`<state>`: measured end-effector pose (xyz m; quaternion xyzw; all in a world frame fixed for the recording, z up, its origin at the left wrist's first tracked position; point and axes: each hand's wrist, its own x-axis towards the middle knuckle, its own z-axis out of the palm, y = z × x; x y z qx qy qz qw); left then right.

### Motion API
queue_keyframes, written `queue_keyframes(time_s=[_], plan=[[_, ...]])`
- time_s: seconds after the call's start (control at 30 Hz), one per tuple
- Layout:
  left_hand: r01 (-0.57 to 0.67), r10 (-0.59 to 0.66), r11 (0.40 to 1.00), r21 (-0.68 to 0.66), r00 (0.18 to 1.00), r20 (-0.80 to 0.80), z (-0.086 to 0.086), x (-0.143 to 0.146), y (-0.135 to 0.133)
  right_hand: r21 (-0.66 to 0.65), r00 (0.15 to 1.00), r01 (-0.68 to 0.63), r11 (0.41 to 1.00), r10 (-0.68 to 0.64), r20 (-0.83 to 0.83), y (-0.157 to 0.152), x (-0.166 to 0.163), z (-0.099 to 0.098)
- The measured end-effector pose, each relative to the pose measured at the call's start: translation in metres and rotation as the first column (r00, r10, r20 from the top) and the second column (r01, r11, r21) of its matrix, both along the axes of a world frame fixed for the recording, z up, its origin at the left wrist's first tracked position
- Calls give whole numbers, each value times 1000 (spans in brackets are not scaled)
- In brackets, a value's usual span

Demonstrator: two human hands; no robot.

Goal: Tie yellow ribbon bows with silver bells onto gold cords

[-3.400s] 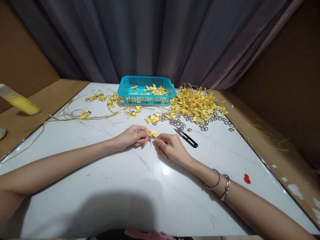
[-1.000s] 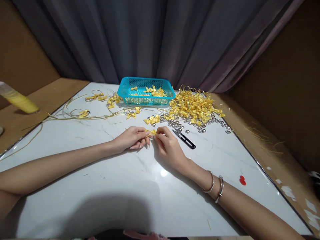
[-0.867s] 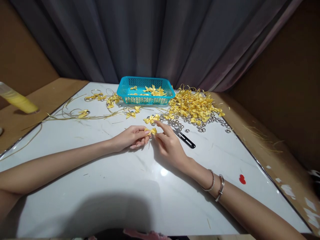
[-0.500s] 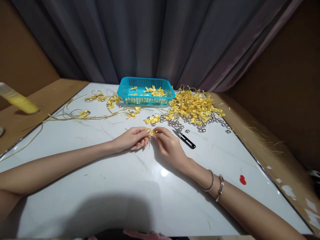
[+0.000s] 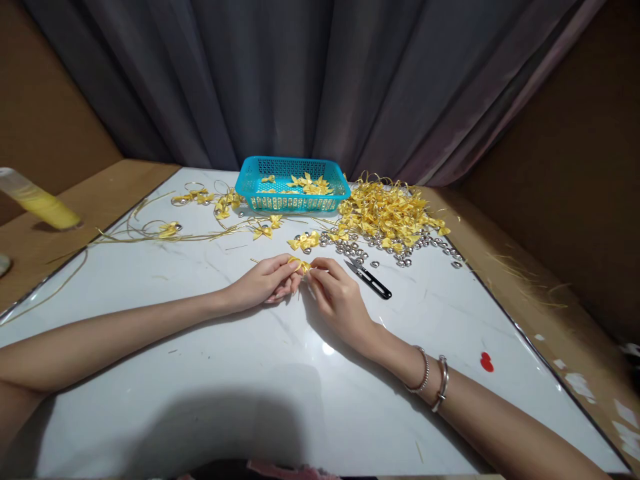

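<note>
A small yellow ribbon bow (image 5: 301, 265) is pinched between both of my hands at the middle of the white marble-look table (image 5: 210, 360). My left hand (image 5: 265, 281) grips it from the left with thumb and fingertips closed. My right hand (image 5: 336, 298) pinches it from the right, fingers curled. Both hands rest on the tabletop. Black thread snips (image 5: 369, 278) lie just right of my right hand.
A turquoise basket (image 5: 293, 195) holding a few yellow bows stands at the back. Right of it lie a heap of yellow bows (image 5: 390, 212) and several silver bells (image 5: 360, 248). Loose bows and gold strings (image 5: 165, 229) trail at the back left. A yellow tube (image 5: 37, 202) lies at far left.
My right hand's forefinger lifted briefly toward the loose bows, then curled back onto the bow. Both hands stayed in about the same place on the table.
</note>
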<state>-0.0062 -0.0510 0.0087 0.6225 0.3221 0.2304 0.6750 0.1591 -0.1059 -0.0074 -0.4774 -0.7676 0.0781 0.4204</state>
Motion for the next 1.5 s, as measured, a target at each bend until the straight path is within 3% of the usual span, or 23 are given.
queue_keyframes(time_s=[0.13,0.23,0.33,0.63,0.87,1.1,1.3,1.5], plan=[[-1,3,999,-55,999,32,1,-1,2,-154,999,46,987,-40,37,-3,-2,1],[2,2,997,-83,999,37,1,0,2,-301,997,9,954,-31,-69,-5,-5,5],[-2,6,997,-71,999,51,2,1,0,-368,983,-19,930,-49,-175,-7,-9,9],[3,1,998,-67,998,62,1,5,-4,-414,951,-24,910,-107,-290,-5,-10,11],[13,-12,978,209,1000,-4,3,-2,-4,-466,908,-166,869,-49,-415,-5,-8,10],[79,-18,873,482,991,-130,4,-5,-2,-454,867,-243,857,-18,-498,-6,-6,7],[91,-14,838,538,989,-144,5,-5,-3,-454,838,-258,853,-37,-545,-6,-8,8],[91,-36,870,485,992,-122,6,-6,-2,-413,911,-148,899,-39,-411,-7,-5,12]])
